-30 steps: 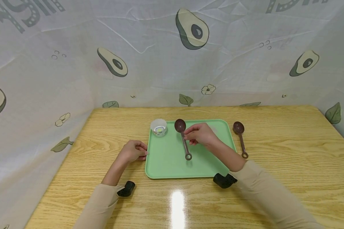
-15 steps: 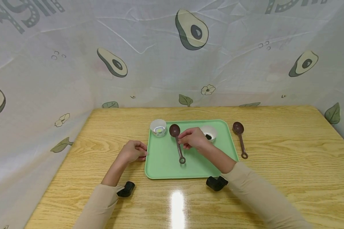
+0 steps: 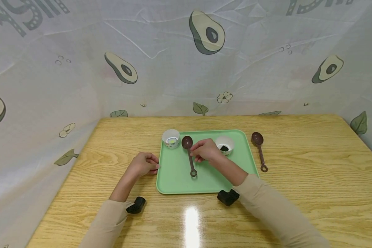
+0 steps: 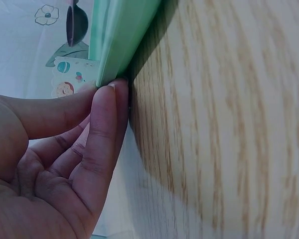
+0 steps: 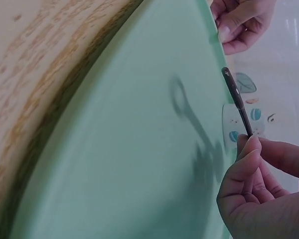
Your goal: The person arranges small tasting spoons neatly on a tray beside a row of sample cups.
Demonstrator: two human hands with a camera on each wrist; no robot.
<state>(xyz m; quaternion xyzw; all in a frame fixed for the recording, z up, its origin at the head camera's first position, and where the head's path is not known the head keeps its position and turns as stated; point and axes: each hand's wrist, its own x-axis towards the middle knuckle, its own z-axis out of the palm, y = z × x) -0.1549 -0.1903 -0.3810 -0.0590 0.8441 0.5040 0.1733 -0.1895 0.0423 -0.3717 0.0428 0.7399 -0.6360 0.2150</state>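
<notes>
1. Two hands are working at a green tray [image 3: 176,181], which is lying on a wood-grain table [image 3: 313,172].
2. The right hand [image 3: 204,150] is pinching the handle of a brown spoon [image 3: 187,143], its thumb and fingertips clamping together on it.
3. That spoon is hanging over the tray and casting a shadow on it; its bowl is pointing away from the person, just beside the left cup [image 3: 171,141].
4. The left hand [image 3: 145,163] is gripping the tray's left rim, thumb and fingers closing on the edge.
5. The left cup is standing at the tray's far left corner, patterned outside, with a patch of yellow showing inside.
6. The right cup [image 3: 226,141] is standing towards the far right, behind the right hand, and is holding a small black item [image 3: 224,148], too small to identify.
7. A second spoon [image 3: 257,138], also brown, is lying on the table just beyond the tray's right side.
8. A pale cloth [image 3: 161,75] printed with avocados, leaves and flowers is hanging behind the table.
</notes>
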